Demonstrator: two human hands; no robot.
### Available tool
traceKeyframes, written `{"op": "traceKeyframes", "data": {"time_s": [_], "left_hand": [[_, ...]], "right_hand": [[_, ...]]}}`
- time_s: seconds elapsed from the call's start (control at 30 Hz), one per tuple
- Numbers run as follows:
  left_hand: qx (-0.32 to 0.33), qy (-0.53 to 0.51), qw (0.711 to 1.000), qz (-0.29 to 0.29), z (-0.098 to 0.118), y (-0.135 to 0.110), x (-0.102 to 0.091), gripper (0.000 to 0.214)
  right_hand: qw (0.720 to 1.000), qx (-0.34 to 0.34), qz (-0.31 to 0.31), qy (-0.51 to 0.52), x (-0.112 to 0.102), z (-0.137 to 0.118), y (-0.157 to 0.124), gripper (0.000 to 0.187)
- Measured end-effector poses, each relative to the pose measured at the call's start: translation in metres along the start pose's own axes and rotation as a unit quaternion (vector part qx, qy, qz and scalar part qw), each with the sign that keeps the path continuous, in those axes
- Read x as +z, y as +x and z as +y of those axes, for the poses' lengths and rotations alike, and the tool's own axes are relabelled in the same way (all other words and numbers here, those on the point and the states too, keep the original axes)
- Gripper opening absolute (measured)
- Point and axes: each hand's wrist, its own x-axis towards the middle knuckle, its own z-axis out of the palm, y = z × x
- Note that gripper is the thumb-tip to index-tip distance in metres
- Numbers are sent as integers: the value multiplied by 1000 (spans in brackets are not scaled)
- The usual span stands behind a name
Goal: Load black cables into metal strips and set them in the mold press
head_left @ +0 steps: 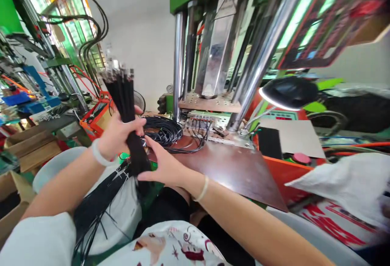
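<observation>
My left hand [123, 130] is wrapped round a thick bundle of black cables [123, 99], held tilted over my lap. Silvery, clear-looking connector ends show at its top, blurred by motion. Lower down, my right hand [163, 160] curves round the same bundle, thumb on the near side and a finger beyond it. Some of its fingers are hidden behind the cables. More black cables [102, 195] lie loosely across a white tub [122, 217] below my left forearm. Behind my hands, a coil of black cable [164, 130] rests on the brown worktop [225, 168].
A green press with steel columns [251, 63] stands over the worktop, cables running into its lower mould [201, 120]. At right are a black-shaded lamp [289, 91], an orange control box [277, 176] and a white sack [350, 180]. Cardboard boxes [15, 195] sit at left.
</observation>
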Motion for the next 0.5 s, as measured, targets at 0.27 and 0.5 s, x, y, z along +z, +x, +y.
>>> {"op": "traceKeyframes", "data": {"time_s": [0.27,0.5], "left_hand": [[118,-80,988,-54,13,44,62,32],[47,-149,969,-193,4,46,67,39]], "right_hand": [[979,109,170,7,3,0,2,14],[974,99,203,22,-15,-14,-2,16]]}}
